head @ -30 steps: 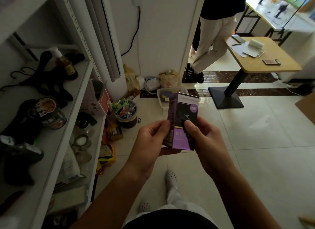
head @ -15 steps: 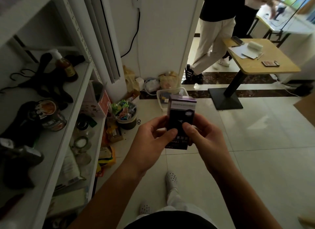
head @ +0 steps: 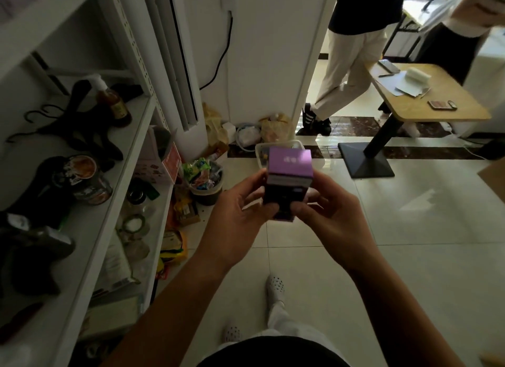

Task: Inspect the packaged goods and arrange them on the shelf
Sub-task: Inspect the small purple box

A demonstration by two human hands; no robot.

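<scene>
The person stands by the white shelf point(head: 90, 230) and holds a small purple box point(head: 289, 165) out in front of the body, above the tiled floor and well apart from the shelf boards. The box is tipped so its pale purple end face looks upward, with a dark side below it. The left hand point(head: 240, 221) clasps the box's left side, its thumb lying across the dark face; the right hand point(head: 333, 219) clasps the right side, its thumb pressed low on the front; both hands are closed firmly on the box. On the upper board a brown bottle point(head: 113, 105) stands upright behind black hangers point(head: 79, 131); a printed can point(head: 87, 180) lies on its side near the edge. On the floor beside the shelf sits a bucket point(head: 206, 186) stuffed with wrappers; farther off, someone in beige trousers point(head: 347, 65) stands by a wooden table point(head: 437, 101).
</scene>
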